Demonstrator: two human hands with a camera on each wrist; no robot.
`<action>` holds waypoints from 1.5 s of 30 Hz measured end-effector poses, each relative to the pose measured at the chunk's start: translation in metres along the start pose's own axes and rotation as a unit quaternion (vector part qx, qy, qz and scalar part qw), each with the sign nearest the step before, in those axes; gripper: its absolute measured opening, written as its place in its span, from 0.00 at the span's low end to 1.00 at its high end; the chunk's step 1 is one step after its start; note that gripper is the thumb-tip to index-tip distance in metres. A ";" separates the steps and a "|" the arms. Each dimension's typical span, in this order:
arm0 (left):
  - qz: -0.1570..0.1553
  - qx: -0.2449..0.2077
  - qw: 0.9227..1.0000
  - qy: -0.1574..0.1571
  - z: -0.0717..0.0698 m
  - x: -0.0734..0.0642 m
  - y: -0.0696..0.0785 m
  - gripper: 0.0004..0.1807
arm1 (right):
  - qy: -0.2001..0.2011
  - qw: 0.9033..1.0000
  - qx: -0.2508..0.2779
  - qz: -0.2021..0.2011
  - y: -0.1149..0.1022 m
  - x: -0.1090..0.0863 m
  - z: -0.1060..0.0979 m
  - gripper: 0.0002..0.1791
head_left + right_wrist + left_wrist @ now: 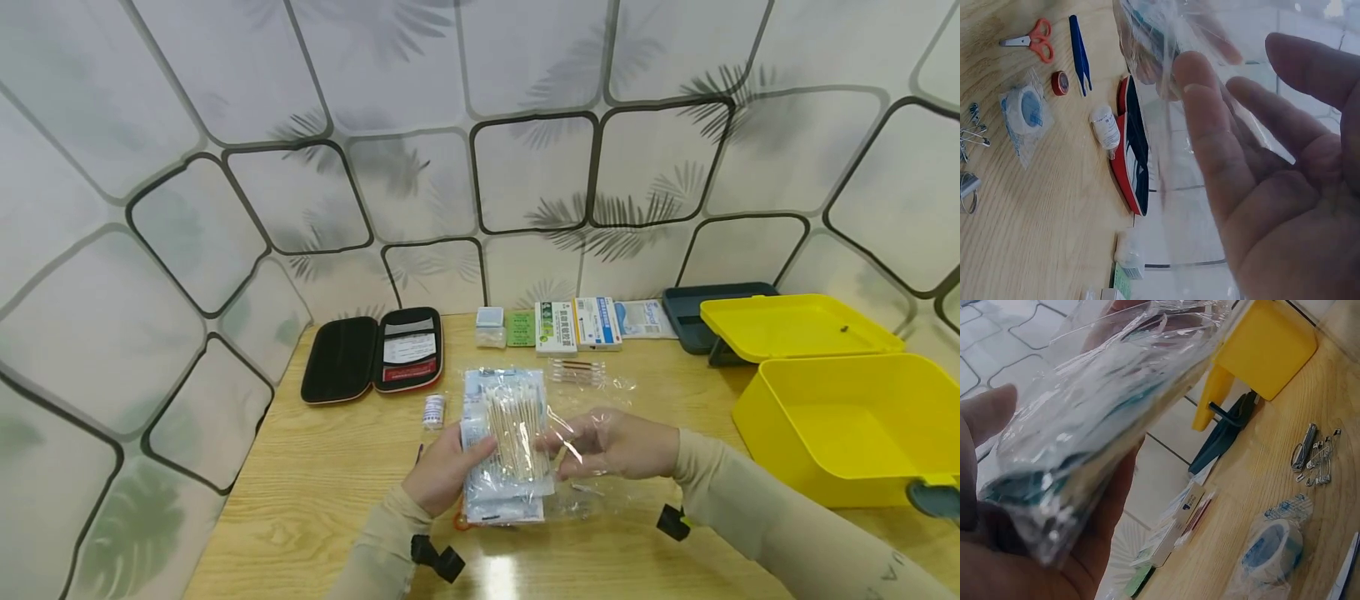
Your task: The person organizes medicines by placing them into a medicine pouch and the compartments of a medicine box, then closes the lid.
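A pale wood-grained desk (292, 525) fills the lower half of the head frame, with a patch of glare at its bottom edge. Behind it stands a whitish backdrop (420, 192) patterned with dark rounded outlines and grey leaves. An open yellow box (768, 450) stands at right, an open black case (337, 360) at centre left.

The clear bag of cotton swabs (519, 437) is just below the frame's centre, atop blue-white packets (504, 510). Its long axis runs nearly top to bottom of the frame, leaning slightly left at the upper end, where white tips show. The left hand (442, 471) has its fingers and thumb clamped on this bundle; the right hand (626, 443), at the bundle's right edge, has fingers and thumb apart.
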State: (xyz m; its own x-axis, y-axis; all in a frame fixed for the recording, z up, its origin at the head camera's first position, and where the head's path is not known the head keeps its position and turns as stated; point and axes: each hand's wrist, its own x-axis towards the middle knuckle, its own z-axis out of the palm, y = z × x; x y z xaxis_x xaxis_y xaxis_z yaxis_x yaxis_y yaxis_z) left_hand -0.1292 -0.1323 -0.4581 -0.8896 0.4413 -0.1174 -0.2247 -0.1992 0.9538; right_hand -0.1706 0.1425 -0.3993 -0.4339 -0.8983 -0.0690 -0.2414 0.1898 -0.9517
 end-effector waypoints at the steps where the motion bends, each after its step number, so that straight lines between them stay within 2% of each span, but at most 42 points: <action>1: -0.005 0.000 1.000 0.013 0.000 0.000 0.000 0.28 | -0.006 1.000 -0.002 -0.007 0.000 0.000 0.000 0.22; 5: -0.010 -0.002 0.999 0.051 0.003 0.000 0.000 0.33 | -0.034 0.998 -0.038 -0.043 0.001 -0.002 0.001 0.21; 8: -0.010 0.008 0.999 0.053 0.004 0.000 0.001 0.32 | -0.049 0.996 -0.046 -0.054 -0.001 -0.002 0.001 0.22; 14: 0.006 0.045 0.999 0.020 0.007 0.000 0.001 0.24 | -0.048 0.997 -0.060 -0.022 -0.005 -0.004 0.001 0.27; 18: 0.013 0.065 0.998 0.008 0.007 0.000 0.000 0.24 | -0.045 0.995 -0.092 0.011 -0.007 -0.005 0.002 0.28; 23: 0.001 0.066 0.998 -0.002 0.009 0.001 -0.002 0.24 | -0.034 0.990 -0.125 0.051 -0.009 -0.005 0.005 0.27; 25: -0.001 0.064 0.998 -0.004 0.009 0.002 -0.002 0.25 | -0.031 0.992 -0.114 0.047 -0.009 -0.005 0.006 0.28; 28: 0.001 0.068 0.998 0.001 0.010 0.003 -0.002 0.26 | -0.031 0.995 -0.096 0.018 -0.008 -0.005 0.006 0.30; 31: 0.002 0.074 0.997 0.007 0.011 0.003 -0.001 0.27 | -0.031 0.994 -0.104 0.003 -0.008 -0.005 0.006 0.31; 38: -0.005 0.067 0.998 0.017 0.016 0.003 -0.001 0.22 | -0.029 0.977 -0.208 0.029 -0.013 -0.006 0.005 0.28; 42: 0.004 0.067 0.998 0.003 0.016 0.004 -0.002 0.21 | -0.024 0.983 -0.179 0.014 -0.012 -0.007 0.004 0.27; 45: 0.014 0.065 0.998 -0.010 0.015 0.006 -0.004 0.21 | 0.000 0.990 -0.138 0.000 -0.010 -0.007 0.003 0.29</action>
State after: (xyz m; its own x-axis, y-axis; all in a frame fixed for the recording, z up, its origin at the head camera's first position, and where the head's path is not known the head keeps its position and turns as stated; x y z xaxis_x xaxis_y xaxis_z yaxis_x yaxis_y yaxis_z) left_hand -0.1277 -0.1158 -0.4582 -0.8865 0.4548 -0.0857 -0.1452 -0.0974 0.9846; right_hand -0.1628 0.1460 -0.3902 -0.4343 -0.8982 -0.0679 -0.4694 0.2900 -0.8340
